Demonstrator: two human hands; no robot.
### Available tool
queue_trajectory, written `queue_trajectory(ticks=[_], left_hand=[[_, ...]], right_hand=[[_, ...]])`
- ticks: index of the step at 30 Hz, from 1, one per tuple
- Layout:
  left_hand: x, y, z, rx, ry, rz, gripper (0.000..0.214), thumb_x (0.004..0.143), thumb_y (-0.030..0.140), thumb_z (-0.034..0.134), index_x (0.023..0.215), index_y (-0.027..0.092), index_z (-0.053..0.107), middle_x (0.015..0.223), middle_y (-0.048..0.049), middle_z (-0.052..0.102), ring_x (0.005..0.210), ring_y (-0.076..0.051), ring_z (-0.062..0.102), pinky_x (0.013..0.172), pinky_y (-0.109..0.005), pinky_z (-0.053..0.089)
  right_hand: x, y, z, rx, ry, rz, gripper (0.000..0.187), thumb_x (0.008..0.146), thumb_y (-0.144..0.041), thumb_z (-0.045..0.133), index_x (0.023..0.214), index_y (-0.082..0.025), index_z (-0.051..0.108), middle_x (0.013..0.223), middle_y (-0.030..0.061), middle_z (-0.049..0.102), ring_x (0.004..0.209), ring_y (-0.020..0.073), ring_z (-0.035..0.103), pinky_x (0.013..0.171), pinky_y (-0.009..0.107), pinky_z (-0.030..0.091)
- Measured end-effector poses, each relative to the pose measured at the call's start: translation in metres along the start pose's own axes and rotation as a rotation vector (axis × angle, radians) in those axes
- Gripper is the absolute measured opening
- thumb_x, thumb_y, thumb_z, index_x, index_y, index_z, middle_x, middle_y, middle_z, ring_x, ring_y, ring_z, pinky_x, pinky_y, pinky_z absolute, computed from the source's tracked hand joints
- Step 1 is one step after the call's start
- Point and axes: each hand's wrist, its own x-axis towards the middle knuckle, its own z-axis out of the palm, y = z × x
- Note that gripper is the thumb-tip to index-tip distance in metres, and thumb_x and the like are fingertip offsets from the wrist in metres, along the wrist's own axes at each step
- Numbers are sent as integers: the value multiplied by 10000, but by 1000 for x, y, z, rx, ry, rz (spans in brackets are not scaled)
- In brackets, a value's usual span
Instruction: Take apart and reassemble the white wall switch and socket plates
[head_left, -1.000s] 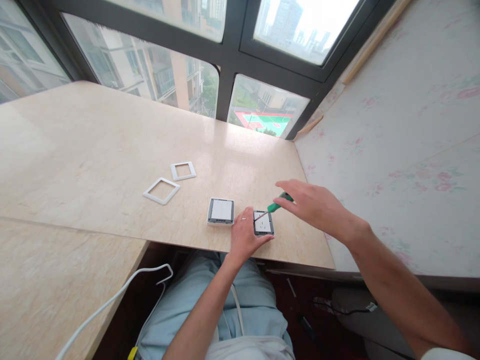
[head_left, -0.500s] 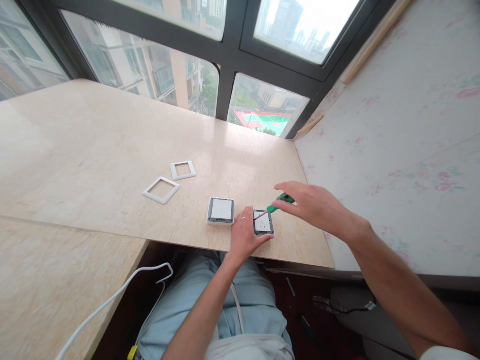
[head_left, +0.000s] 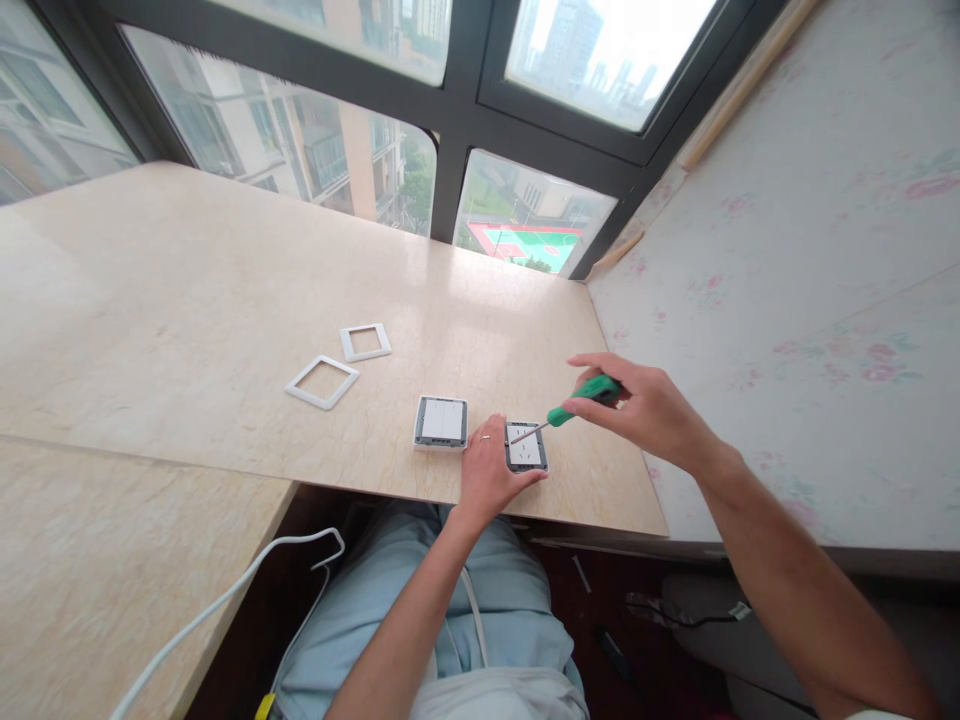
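Note:
A white wall socket with a dark grey surround lies face up near the counter's front edge. My left hand grips it from the left and front, thumb along the near side. In my right hand is a screwdriver with a green handle, held between thumb and fingers. Its thin shaft slants down to the left over the socket's face, the tip near the left edge; whether it touches cannot be made out. Left of my left hand sits a white wall switch with a similar grey surround.
Two white cover frames, a nearer one and a farther one, lie on the beige counter to the left. A white cable hangs at the lower left. The papered wall bounds the right side, windows the back.
My right hand has drawn the screwdriver slightly up and to the right, and more of its handle shows. My left hand stays on the socket.

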Motion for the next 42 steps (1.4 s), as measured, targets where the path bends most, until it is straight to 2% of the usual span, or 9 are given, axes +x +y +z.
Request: queue_trajectory(ticks=[3, 6, 13, 17, 22, 26, 31, 36, 42], left_hand=[[-1, -1, 1, -4, 8, 9, 1033, 607, 605, 839, 1410, 172, 354, 1427, -194, 511, 1343, -361, 471, 1110, -510, 374], [-2, -3, 2, -10, 11, 17, 1035, 596, 625, 835, 1400, 169, 367, 1420, -198, 517, 1345, -359, 471, 1112, -514, 372], [-2, -2, 0, -7, -11, 1, 1020, 566, 657, 831, 1355, 178, 397, 1443, -212, 487, 1358, -378, 456, 1103, -540, 361], [-2, 0, -3, -8, -18, -2, 1004, 556, 623, 854, 1327, 178, 390, 1446, -218, 480, 1358, -371, 457, 1095, -542, 362], [-3, 1, -4, -17, -11, 27, 893, 567, 558, 877, 1248, 195, 427, 1417, -205, 498, 1355, -357, 463, 1066, -516, 396], [-4, 3, -7, 20, -24, 62, 884, 609, 524, 869, 1285, 181, 413, 1425, -219, 485, 1363, -351, 450, 1087, -510, 387], [5, 14, -18, 143, -106, 168, 987, 661, 517, 840, 1429, 167, 329, 1473, -211, 451, 1423, -366, 356, 1142, -531, 321], [16, 22, -28, 189, -265, 246, 800, 708, 487, 816, 1363, 207, 451, 1363, -161, 576, 1320, -334, 500, 1103, -494, 383], [26, 25, -40, 193, -374, 229, 721, 667, 442, 854, 1277, 238, 530, 1280, -132, 641, 1323, -337, 512, 1086, -476, 428]], right_hand=[[-9, 22, -2, 323, 166, 172, 557, 717, -476, 805, 1183, -225, 629, 834, 16, 698, 590, 132, 586, 551, 279, 504], [-19, 50, 7, 644, 292, 324, 498, 691, -446, 829, 1095, -213, 655, 776, 4, 671, 586, 120, 571, 488, 244, 449], [-45, 111, 53, 1000, 505, 632, 488, 618, -526, 828, 907, -167, 669, 662, 6, 647, 495, 89, 504, 388, 189, 324], [-55, 134, 84, 964, 507, 708, 493, 634, -569, 771, 890, -166, 647, 633, -6, 626, 475, 103, 512, 387, 203, 336], [-59, 142, 110, 894, 483, 741, 496, 668, -594, 711, 888, -158, 627, 597, -26, 579, 412, 78, 432, 342, 186, 261], [-56, 143, 116, 849, 451, 723, 489, 691, -594, 691, 892, -153, 623, 584, -33, 550, 409, 76, 410, 325, 181, 228], [-51, 149, 125, 759, 415, 684, 443, 716, -583, 688, 838, -162, 621, 556, -36, 533, 423, 90, 425, 340, 189, 273], [-50, 154, 133, 678, 407, 653, 404, 758, -572, 664, 821, -175, 625, 521, -38, 528, 425, 110, 427, 365, 212, 313], [-54, 151, 134, 659, 417, 623, 388, 783, -567, 641, 824, -182, 620, 547, -28, 535, 464, 125, 457, 408, 225, 368]])
